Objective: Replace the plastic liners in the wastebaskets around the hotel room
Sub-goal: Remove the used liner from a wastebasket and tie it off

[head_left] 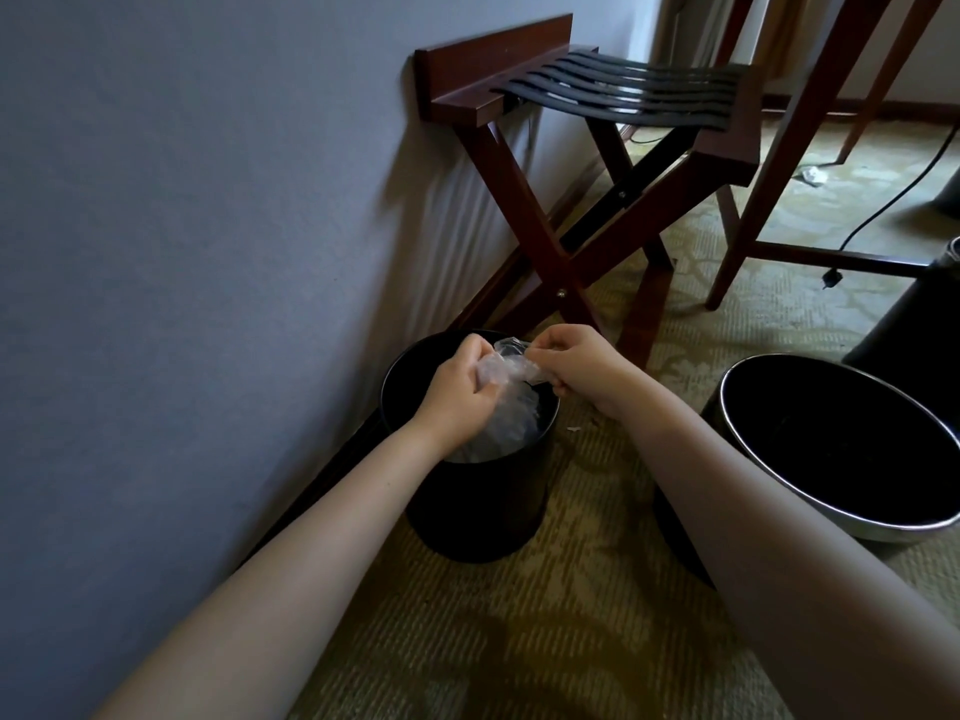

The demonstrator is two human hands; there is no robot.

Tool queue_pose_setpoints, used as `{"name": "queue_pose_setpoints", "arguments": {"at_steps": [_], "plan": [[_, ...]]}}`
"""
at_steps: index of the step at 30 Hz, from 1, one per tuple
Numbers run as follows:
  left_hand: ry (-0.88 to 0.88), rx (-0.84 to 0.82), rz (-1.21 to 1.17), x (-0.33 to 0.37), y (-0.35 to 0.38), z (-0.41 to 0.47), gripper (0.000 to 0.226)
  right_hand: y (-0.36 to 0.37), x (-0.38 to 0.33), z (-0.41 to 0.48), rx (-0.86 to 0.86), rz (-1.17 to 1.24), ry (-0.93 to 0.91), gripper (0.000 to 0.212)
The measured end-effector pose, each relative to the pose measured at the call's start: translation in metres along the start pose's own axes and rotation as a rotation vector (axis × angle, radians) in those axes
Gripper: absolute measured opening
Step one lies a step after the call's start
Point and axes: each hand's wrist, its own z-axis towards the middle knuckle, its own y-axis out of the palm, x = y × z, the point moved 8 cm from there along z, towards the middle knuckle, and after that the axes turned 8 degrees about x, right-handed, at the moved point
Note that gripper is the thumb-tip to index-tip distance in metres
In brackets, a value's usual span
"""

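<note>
A small black wastebasket [478, 511] stands upright on the carpet beside the wall. A clear plastic liner [506, 407] hangs down into it, its bunched top held above the rim. My left hand [460, 384] pinches the liner's top from the left. From the right, my right hand [574, 363] pinches the same bunched edge. The two hands are close together over the basket's mouth. The lower part of the liner lies crumpled inside the basket.
A second black wastebasket with a metal rim [852, 522] stands to the right, with no liner visible in it. A wooden luggage rack [587, 127] stands against the wall behind. Chair legs [769, 163] and a black cable [893, 200] are farther right.
</note>
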Motion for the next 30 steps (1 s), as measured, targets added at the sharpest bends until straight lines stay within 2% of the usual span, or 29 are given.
{"name": "queue_pose_setpoints", "arguments": {"at_steps": [3,5,7,9,12,16,18,21,23,27,30], "plan": [[-0.029,0.017,-0.035,-0.003,-0.005,0.002,0.013,-0.002,-0.009,0.001,0.028,-0.095,-0.081,0.003],[-0.014,0.014,-0.039,-0.002,-0.007,0.002,0.011,-0.004,-0.020,0.001,0.012,-0.140,-0.154,0.026],[0.008,-0.001,-0.034,-0.001,-0.007,0.003,0.010,-0.002,-0.032,-0.003,-0.101,-0.118,-0.219,0.052],[0.031,-0.019,-0.008,-0.001,-0.006,0.003,0.011,0.002,-0.038,-0.005,-0.205,-0.242,-0.288,0.059],[0.064,-0.052,0.040,0.001,-0.004,0.002,0.010,0.014,-0.030,-0.001,-0.250,-0.597,-0.405,0.046],[0.125,-0.067,0.099,0.006,-0.002,-0.001,0.013,0.020,-0.025,-0.004,-0.213,-0.715,-0.455,0.015],[0.128,-0.061,0.101,0.003,-0.004,0.000,0.013,0.019,-0.028,-0.007,-0.188,-0.738,-0.472,0.014],[0.133,-0.038,0.122,-0.001,-0.006,0.003,0.012,0.017,-0.033,-0.009,-0.172,-0.684,-0.381,0.024],[0.132,-0.016,0.135,-0.002,-0.007,0.005,0.011,0.022,-0.029,-0.009,-0.204,-0.566,-0.219,0.021],[0.117,0.046,0.097,-0.002,-0.012,0.008,0.012,0.041,-0.009,-0.024,-0.333,0.018,0.155,0.017],[0.072,0.075,0.046,-0.003,-0.017,0.010,0.013,0.047,0.001,-0.025,-0.266,0.305,0.218,0.023]]}}
